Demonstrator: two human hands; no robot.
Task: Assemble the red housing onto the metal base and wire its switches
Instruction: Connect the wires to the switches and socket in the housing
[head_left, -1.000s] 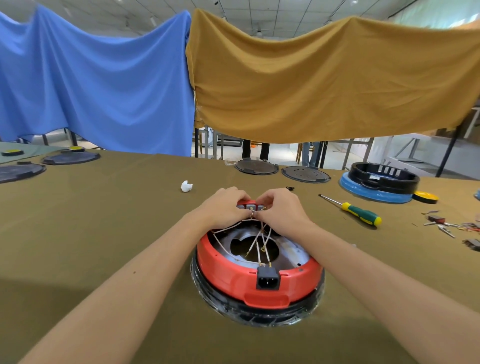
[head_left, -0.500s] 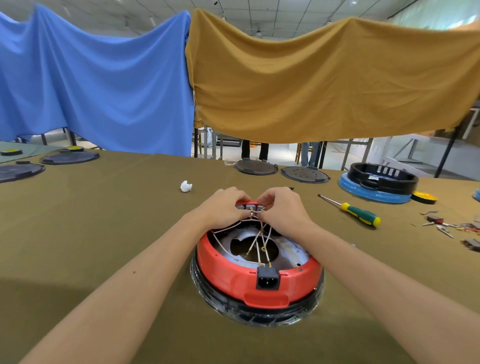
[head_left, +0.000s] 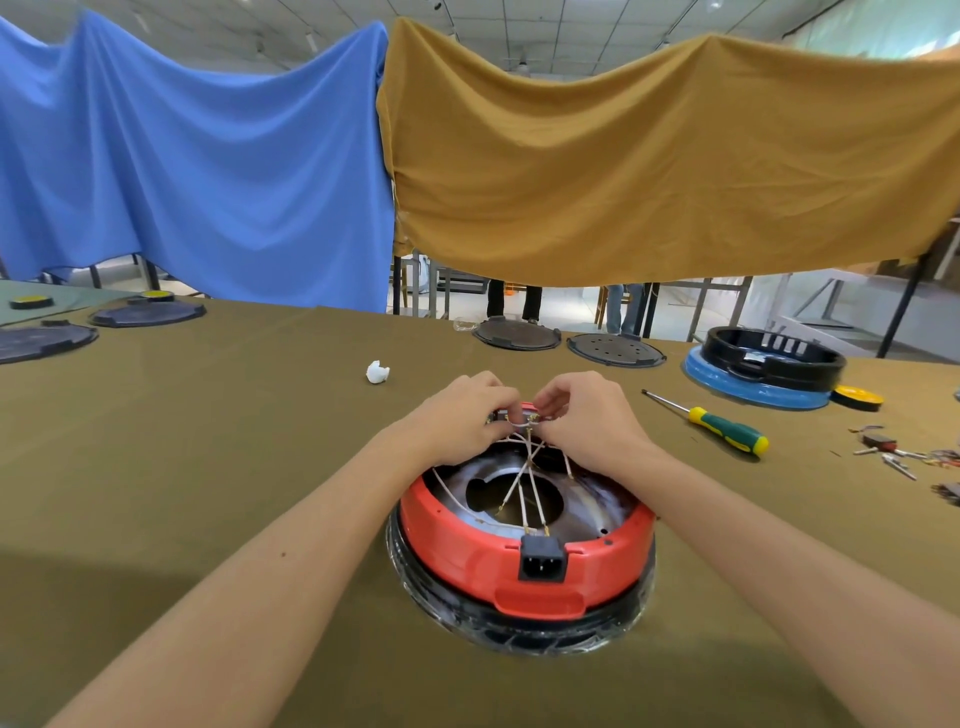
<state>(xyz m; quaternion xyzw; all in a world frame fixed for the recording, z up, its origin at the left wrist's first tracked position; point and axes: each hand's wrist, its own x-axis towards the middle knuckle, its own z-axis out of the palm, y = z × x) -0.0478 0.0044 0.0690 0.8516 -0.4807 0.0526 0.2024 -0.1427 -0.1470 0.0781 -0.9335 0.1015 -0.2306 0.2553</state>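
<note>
The red housing (head_left: 467, 551) sits on a round metal base (head_left: 587, 506) wrapped in clear film, in front of me on the olive table. A black power socket (head_left: 541, 557) faces me at its near rim. Thin white wires (head_left: 524, 478) fan from the centre up to the switches at the far rim (head_left: 519, 413). My left hand (head_left: 457, 421) and my right hand (head_left: 587, 421) meet over that far rim, fingertips pinching a wire loop between them. The switches are mostly hidden by the fingers.
A green and yellow screwdriver (head_left: 727, 428) lies to the right. A black ring on a blue base (head_left: 763, 374) stands at the back right, beside a yellow disc (head_left: 857, 397). Loose connectors (head_left: 898, 452) lie far right. Dark lids (head_left: 615, 349) and a white scrap (head_left: 377, 372) lie farther back.
Both hands stay at the far rim; the fingertips have shifted slightly on the wires. The housing has not moved.
</note>
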